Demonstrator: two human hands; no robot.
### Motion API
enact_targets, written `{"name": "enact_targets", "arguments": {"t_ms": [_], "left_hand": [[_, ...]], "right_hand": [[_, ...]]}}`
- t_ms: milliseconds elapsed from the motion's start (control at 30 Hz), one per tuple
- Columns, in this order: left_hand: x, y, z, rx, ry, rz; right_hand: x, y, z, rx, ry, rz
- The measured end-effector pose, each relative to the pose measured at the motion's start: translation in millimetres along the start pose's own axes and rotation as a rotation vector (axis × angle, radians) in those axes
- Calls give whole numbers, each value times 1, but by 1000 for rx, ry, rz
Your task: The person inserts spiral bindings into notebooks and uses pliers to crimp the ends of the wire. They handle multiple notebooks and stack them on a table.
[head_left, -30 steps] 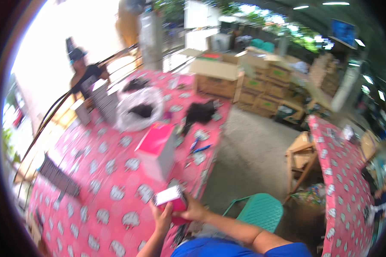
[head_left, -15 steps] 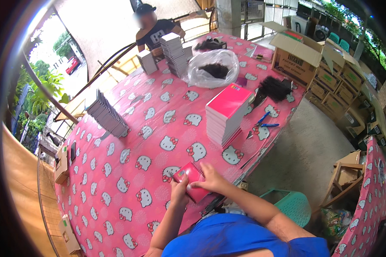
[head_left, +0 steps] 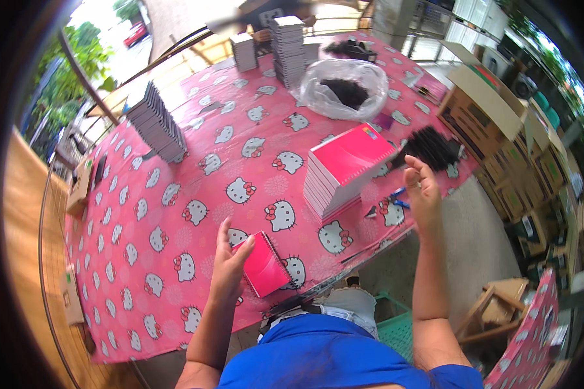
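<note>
A small pink spiral notebook (head_left: 266, 264) lies near the table's front edge, its black coil along the right side. Beside its left edge is my left hand (head_left: 228, 262), thumb overlapping the corner and fingers stretched apart, open. My right hand (head_left: 424, 194) is raised over the table's right edge, fingers loosely apart with nothing visible in them. Between the hands, farther back, stands a stack of notebooks (head_left: 352, 152) with a pink cover on top. Close to my right hand lie a heap of black binding coils (head_left: 433, 148) and a blue-handled tool (head_left: 399, 198), partly hidden.
A clear plastic bag (head_left: 310, 91) with black coils sits farther back. Gray-edged notebook stacks stand at the left (head_left: 156, 123) and far side (head_left: 288, 55), where a person (head_left: 259, 14) is. Cardboard boxes (head_left: 470, 107) line the right. A green plastic chair (head_left: 396, 330) is below the table edge.
My right hand has left the notebook and moved right and up. The notebook has turned, its coil now on the right, with my left hand at its left edge. The view has shifted.
</note>
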State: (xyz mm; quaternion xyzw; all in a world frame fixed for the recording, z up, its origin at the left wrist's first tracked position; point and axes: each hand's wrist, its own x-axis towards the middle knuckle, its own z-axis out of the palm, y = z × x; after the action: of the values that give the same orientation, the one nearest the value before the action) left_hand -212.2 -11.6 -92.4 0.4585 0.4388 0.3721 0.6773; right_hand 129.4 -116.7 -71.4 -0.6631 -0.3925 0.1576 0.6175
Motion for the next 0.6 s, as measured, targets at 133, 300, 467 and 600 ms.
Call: {"name": "enact_targets", "arguments": {"t_ms": [133,300,467,600], "left_hand": [[22,-5,56,-173,-85,57],[58,-26,117,-169,2,-54],[71,-29,139,-223,77,-21],[77,-43,152,-212,109,-67]], "right_hand": [[68,17,-8,108,-259,148],[129,56,4,320,-690,514],[155,43,17,333,-977,635],[166,16,19,105,-1080,547]]}}
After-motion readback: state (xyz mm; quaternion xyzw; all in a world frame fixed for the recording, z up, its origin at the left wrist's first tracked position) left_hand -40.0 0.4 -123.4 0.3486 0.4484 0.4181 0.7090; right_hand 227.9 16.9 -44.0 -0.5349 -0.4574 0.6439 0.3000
